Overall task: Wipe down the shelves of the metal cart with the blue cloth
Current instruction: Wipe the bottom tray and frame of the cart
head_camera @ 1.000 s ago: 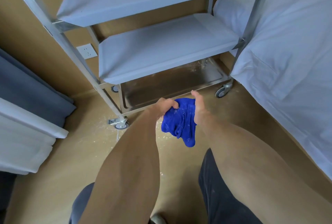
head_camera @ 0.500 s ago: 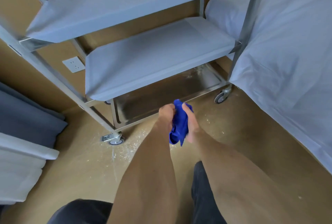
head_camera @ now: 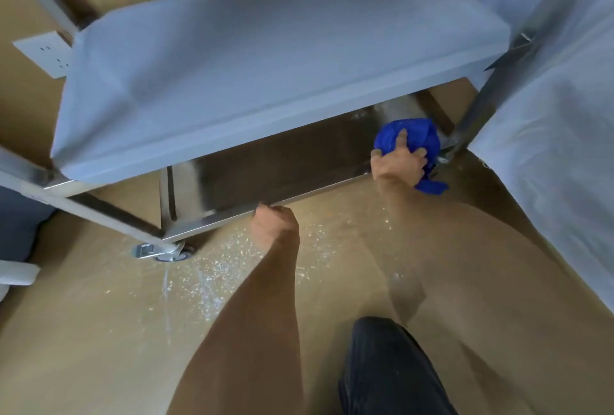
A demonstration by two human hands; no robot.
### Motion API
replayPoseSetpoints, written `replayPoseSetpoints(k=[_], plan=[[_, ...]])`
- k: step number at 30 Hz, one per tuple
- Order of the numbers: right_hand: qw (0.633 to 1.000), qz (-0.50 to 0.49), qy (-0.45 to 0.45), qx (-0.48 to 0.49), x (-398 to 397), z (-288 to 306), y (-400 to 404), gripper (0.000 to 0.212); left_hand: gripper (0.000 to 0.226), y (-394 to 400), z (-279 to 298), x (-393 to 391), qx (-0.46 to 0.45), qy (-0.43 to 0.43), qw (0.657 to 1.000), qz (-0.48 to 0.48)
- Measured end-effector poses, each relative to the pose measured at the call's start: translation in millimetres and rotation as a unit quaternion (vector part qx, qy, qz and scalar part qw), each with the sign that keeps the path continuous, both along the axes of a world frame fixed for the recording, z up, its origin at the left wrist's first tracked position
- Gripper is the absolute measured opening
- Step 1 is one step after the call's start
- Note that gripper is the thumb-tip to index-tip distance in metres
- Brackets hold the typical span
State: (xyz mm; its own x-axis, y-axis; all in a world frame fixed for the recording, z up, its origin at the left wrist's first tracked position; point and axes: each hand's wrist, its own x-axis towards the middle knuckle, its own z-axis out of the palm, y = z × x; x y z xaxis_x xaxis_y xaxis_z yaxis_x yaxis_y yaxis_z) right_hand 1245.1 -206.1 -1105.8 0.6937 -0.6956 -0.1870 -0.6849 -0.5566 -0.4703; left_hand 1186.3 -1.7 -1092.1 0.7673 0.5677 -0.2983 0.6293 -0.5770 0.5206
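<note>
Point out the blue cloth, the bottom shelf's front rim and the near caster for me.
blue cloth [head_camera: 417, 135]: head view, on the bunched top above the fingers.
bottom shelf [head_camera: 309, 197]: head view, on its front metal rim between the hands.
caster [head_camera: 166, 251]: head view, on the wheel bracket at the near left corner.

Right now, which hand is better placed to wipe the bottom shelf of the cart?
The right hand. It already holds the blue cloth against the right end of the bottom shelf. The left hand holds no cloth; it sits at the shelf's front edge, probably steadying the cart.
</note>
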Motion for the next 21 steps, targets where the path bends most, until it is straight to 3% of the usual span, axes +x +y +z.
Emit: replayPoseSetpoints(k=[4, 9, 14, 17, 21], plan=[[0.993, 0.080, 0.039, -0.082, 3, -47, 18, 0.063, 0.027, 13, -23, 15, 0.030, -0.041, 0.998, 0.027], [0.972, 0.189, -0.041, -0.136, 8, -57, 91, 0.056, 0.025, 26, -32, 26, 0.041, -0.037, 0.998, 0.035], [0.918, 0.365, -0.104, -0.111, -6, -60, 186, 0.051, 0.022, 35, -27, 23, -0.021, -0.066, 0.995, 0.068], [0.916, 0.367, -0.120, -0.105, -12, -61, 179, 0.052, 0.026, 44, -24, 22, -0.024, -0.048, 0.997, 0.062], [0.943, 0.288, -0.109, -0.125, -9, -61, 129, 0.060, 0.021, 39, -20, 25, -0.024, -0.034, 0.994, 0.096]])
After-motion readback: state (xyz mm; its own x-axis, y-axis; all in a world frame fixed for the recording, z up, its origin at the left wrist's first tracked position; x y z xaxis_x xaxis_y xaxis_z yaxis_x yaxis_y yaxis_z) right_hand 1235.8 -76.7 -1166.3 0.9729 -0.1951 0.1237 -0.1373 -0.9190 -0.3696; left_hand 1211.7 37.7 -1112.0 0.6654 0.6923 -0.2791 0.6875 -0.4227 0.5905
